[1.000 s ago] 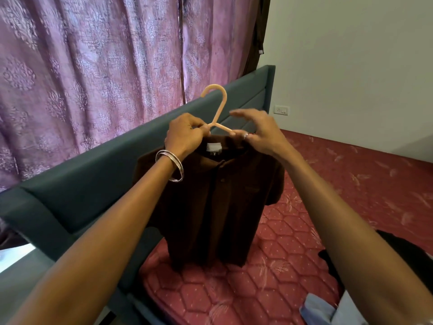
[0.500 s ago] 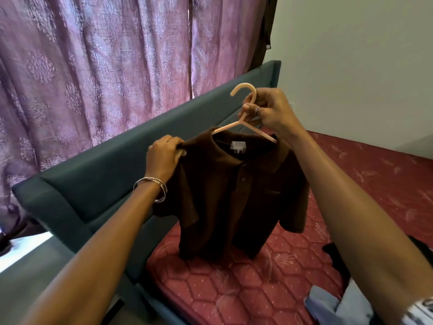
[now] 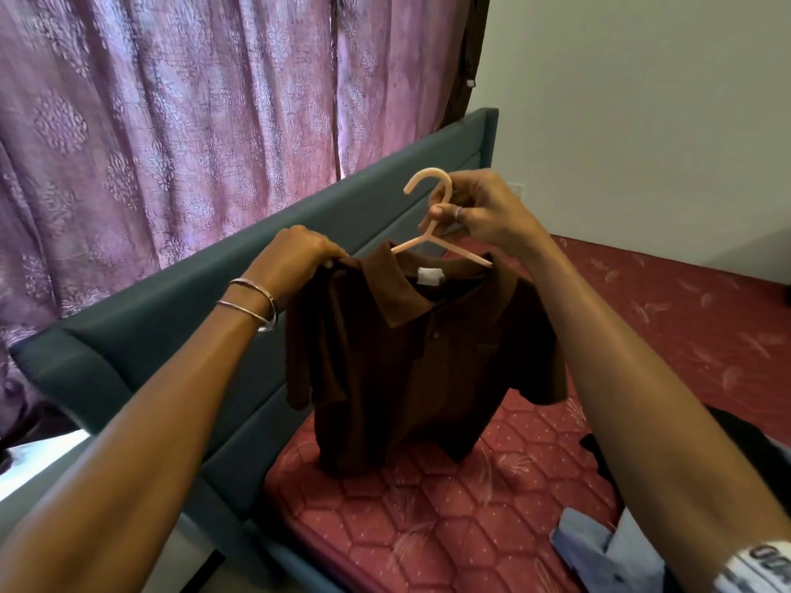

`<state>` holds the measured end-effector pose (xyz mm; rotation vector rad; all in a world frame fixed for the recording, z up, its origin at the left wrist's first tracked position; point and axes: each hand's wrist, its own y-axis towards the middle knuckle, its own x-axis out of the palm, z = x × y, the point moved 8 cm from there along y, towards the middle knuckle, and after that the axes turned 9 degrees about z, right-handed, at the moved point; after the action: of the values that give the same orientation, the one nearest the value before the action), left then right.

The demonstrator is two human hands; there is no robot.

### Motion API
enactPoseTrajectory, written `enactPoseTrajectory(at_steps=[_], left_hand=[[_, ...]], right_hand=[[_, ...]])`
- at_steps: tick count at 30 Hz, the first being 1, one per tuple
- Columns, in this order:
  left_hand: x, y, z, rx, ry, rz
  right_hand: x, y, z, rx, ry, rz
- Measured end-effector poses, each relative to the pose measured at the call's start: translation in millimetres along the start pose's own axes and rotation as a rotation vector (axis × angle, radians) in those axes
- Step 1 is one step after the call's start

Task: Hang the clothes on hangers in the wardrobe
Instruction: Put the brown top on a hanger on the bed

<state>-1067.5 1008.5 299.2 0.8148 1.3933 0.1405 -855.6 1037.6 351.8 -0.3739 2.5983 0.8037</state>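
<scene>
Head view: brown polo shirt (image 3: 419,361) now hanging over the red mattress (image 3: 428,520), hem brushing it, peach hanger (image 3: 432,237) threaded through the collar. Right hand (image 3: 483,216), moved up from the collar, pinching the hanger's neck; left hand (image 3: 295,258), shifted outward, gripping the shoulder seam, likely seating it on the arm. Nearly dressed, judging by this; wardrobe not in view. Teal headboard (image 3: 214,318) and curtain (image 3: 192,122) behind.
</scene>
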Motion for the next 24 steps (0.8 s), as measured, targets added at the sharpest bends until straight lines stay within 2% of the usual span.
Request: enactPoseTrajectory(at_steps=[4, 6, 7, 9, 11, 13, 17, 19, 21, 24], left_hand=[[-8.1, -15.8, -31.4, -0.241, -0.364, 0.073], [-5.9, -19.2, -33.5, -0.351, -0.542, -0.004], [-0.4, -19.2, -31.1, -0.370, -0.525, -0.070], [5.3, -23.5, -23.8, -0.336, -0.309, -0.112], [1.5, -26.3, -20.0, -0.351, -0.212, -0.023], [-0.3, -26.5, -19.3, -0.359, -0.150, 0.001], [-12.5, -20.4, -21.2, -0.248, 0.031, 0.045], [-21.9, -20.3, -28.3, -0.282, 0.031, 0.094], [-26.7, -17.6, -30.0, -0.318, -0.085, 0.086], [-33.5, -11.9, -15.5, -0.281, -0.122, 0.087]], right_hand=[[-29.4, -2.5, 3.7, 0.047, 0.092, 0.139], [-32.9, -4.9, 4.2, 0.052, 0.095, 0.190], [-32.3, -5.2, 3.3, 0.045, 0.091, 0.208], [-29.4, -5.1, 1.6, 0.037, 0.069, 0.239], [-29.4, -4.1, 1.8, 0.048, 0.041, 0.272], [-31.6, -3.7, 1.6, 0.056, 0.013, 0.295], [-41.6, -6.7, 1.3, 0.062, 0.001, 0.336], [-47.9, -8.9, 0.2, 0.061, 0.028, 0.359], [-49.5, -10.5, -3.6, 0.056, 0.049, 0.358], [-43.0, -7.7, -12.8, 0.017, 0.033, 0.336]])
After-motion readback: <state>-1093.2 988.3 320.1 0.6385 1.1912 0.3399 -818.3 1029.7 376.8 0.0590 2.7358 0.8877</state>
